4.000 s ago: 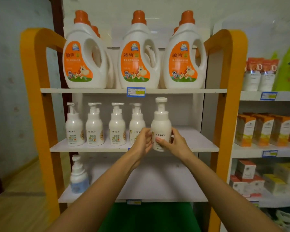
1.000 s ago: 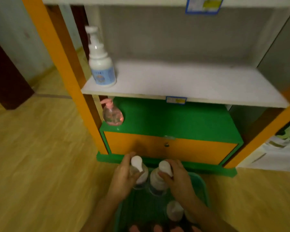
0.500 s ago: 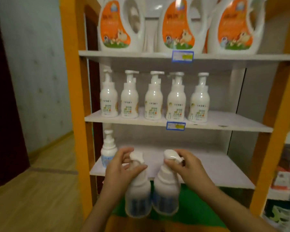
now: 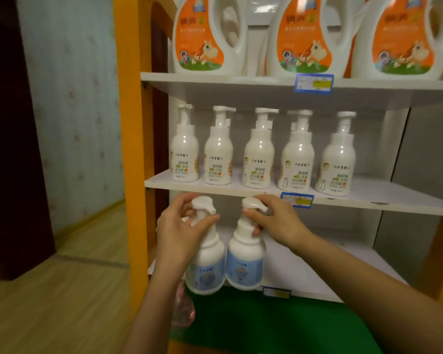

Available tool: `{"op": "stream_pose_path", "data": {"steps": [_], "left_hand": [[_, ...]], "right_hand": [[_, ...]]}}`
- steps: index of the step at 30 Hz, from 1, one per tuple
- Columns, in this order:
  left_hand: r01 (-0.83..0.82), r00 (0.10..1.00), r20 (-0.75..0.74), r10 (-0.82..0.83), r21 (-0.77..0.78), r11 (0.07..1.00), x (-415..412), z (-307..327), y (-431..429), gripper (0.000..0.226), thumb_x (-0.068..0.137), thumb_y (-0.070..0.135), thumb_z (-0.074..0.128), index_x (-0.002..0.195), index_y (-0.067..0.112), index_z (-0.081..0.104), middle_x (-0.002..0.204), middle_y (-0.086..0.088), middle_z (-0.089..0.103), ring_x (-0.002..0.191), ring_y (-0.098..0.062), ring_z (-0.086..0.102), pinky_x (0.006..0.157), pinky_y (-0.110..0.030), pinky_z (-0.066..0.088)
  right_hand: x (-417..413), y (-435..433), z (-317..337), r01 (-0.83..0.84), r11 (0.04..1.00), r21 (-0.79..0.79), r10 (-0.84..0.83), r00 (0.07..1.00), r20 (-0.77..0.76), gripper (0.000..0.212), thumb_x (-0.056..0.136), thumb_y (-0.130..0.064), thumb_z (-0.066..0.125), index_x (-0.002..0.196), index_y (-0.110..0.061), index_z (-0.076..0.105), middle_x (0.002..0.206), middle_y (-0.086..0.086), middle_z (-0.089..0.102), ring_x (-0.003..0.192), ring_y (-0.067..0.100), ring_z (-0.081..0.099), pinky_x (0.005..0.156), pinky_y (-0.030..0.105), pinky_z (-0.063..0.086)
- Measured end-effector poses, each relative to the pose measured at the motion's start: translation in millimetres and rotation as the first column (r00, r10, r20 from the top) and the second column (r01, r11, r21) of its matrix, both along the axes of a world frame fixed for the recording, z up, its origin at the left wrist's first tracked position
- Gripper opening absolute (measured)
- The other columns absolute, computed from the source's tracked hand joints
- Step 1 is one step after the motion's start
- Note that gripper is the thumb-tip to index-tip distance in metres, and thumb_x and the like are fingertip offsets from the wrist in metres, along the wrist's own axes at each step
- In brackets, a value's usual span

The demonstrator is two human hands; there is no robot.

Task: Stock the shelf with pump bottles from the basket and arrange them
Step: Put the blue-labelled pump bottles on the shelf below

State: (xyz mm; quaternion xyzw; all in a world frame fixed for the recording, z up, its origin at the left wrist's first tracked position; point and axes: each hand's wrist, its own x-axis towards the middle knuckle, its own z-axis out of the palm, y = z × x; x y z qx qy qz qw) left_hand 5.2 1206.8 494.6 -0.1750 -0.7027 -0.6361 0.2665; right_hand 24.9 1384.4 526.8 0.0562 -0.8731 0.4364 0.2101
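I hold two white pump bottles with blue labels in front of the lower shelf [image 4: 317, 264]. My left hand [image 4: 179, 231] grips the neck of the left bottle [image 4: 206, 264]. My right hand [image 4: 276, 221] grips the pump neck of the right bottle [image 4: 246, 264]. The two bottles hang side by side, almost touching, just above the shelf's front edge. Several white pump bottles with green and orange labels [image 4: 260, 152] stand in a row on the middle shelf [image 4: 368, 198]. The basket is out of view.
Large white detergent jugs with orange labels [image 4: 304, 37] fill the top shelf. The orange shelf upright [image 4: 131, 149] stands at the left. A clear pinkish pump bottle [image 4: 183, 310] sits on the green base [image 4: 266, 323] below. Wooden floor lies to the left.
One second ago both hands took the two bottles from the green basket on the floor. They have since risen with them, and now the bottles are higher and closer to the lower shelf.
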Motion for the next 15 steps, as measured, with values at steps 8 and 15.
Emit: {"op": "stream_pose_path", "data": {"steps": [8, 15], "left_hand": [[-0.047, 0.998, 0.040, 0.048, -0.045, 0.998, -23.9, -19.4, -23.4, 0.049, 0.067, 0.011, 0.078, 0.110, 0.019, 0.056, 0.091, 0.017, 0.058, 0.085, 0.003, 0.055, 0.074, -0.016, 0.048], [-0.054, 0.998, 0.042, 0.056, -0.049, 0.997, -31.5, -23.0, -41.0, 0.049, 0.067, 0.009, 0.077, 0.112, 0.016, 0.057, 0.090, 0.019, 0.057, 0.082, 0.006, 0.054, 0.062, -0.008, 0.046]], "right_hand": [[-69.7, -14.3, -41.2, 0.029, 0.999, -0.021, -0.028, 1.000, 0.005, 0.028, 0.085, -0.026, 0.063, 0.108, -0.011, 0.059, 0.110, 0.013, 0.059, 0.057, 0.021, 0.063, 0.071, 0.039, 0.054], [-109.7, -19.0, -51.9, 0.040, 0.995, -0.089, -0.041, 0.999, -0.003, 0.026, 0.085, -0.023, 0.062, 0.105, -0.005, 0.059, 0.102, 0.015, 0.064, 0.052, 0.019, 0.057, 0.071, 0.042, 0.054]]}}
